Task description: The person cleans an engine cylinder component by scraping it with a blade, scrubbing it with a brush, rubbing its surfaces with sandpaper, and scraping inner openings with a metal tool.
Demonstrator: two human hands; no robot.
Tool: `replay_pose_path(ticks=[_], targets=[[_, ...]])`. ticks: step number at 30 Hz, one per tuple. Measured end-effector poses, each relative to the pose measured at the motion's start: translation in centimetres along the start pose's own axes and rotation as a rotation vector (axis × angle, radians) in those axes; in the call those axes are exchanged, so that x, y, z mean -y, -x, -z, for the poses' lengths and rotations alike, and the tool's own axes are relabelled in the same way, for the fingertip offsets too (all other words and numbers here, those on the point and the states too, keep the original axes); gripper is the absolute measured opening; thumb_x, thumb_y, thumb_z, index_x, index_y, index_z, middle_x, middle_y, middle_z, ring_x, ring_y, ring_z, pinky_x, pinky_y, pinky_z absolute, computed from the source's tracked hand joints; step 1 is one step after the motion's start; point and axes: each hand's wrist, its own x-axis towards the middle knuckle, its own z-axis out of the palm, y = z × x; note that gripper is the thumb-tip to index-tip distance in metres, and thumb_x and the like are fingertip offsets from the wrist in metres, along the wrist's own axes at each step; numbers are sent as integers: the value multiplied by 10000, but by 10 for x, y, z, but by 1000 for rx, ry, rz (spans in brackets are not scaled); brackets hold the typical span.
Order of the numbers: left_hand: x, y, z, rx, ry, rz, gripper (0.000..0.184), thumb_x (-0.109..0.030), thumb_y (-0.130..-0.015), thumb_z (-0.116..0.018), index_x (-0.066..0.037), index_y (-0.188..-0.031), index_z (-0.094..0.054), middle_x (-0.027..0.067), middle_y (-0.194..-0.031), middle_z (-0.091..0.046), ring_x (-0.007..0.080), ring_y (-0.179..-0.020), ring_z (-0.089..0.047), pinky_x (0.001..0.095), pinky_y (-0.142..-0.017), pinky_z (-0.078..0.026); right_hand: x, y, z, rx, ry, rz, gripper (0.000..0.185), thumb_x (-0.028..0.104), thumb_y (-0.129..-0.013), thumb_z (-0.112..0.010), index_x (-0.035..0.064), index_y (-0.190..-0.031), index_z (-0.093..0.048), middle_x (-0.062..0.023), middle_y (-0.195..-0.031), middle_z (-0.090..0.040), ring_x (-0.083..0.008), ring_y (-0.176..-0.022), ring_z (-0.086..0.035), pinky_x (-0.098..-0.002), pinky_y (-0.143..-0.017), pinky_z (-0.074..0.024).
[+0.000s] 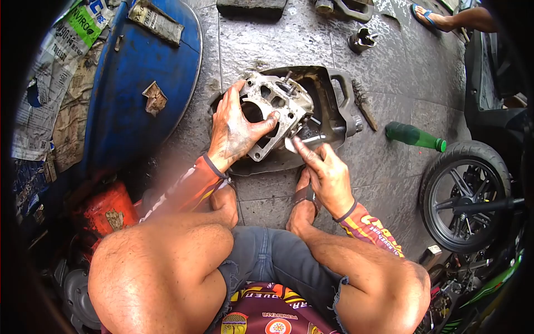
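Note:
My left hand [231, 128] grips a grey metal engine casing [278, 119], its thumb across the face near the large round bore. The casing is tilted over a black pan [325, 83] that looks like a jerrycan cut open lengthwise, with a side handle and cap. Close to the casing's lower right edge, my right hand [331, 181] is closed in a pinch on a small flat pale piece [291, 145]. Its exact kind is too small to tell, and I cannot tell whether it touches the casing. Dark grime marks my left hand.
Right of the pan lie a dark brush [364, 104] and a green bottle [414, 136]. A small metal part [362, 40] stands farther back. A blue curved panel [147, 67] is at left, a motorcycle wheel [466, 195] at right. Another person's foot [439, 20] shows top right.

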Motion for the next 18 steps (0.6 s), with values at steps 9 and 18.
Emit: replay_pose_path(ticks=[9, 18], targets=[[2, -2, 1, -6, -29, -10, 952, -420, -731, -863, 38, -1437, -417, 259, -1349, -563, 411, -1268, -539, 478, -1064, -439, -2, 8, -3, 55, 50, 25, 652, 37, -848, -710, 312, -1430, -607, -77, -898, -577, -274, -762, -651, -391, -651, -556], [2, -1, 1, 12, 7, 6, 978, -459, -727, -861, 49, -1434, -415, 262, -1339, -566, 414, -1266, -538, 481, -1053, -442, 4, 9, 3, 87, -57, -26, 603, 9, -849, -689, 271, -1390, -644, -72, -895, -574, -280, -800, -658, -385, -685, -562]])
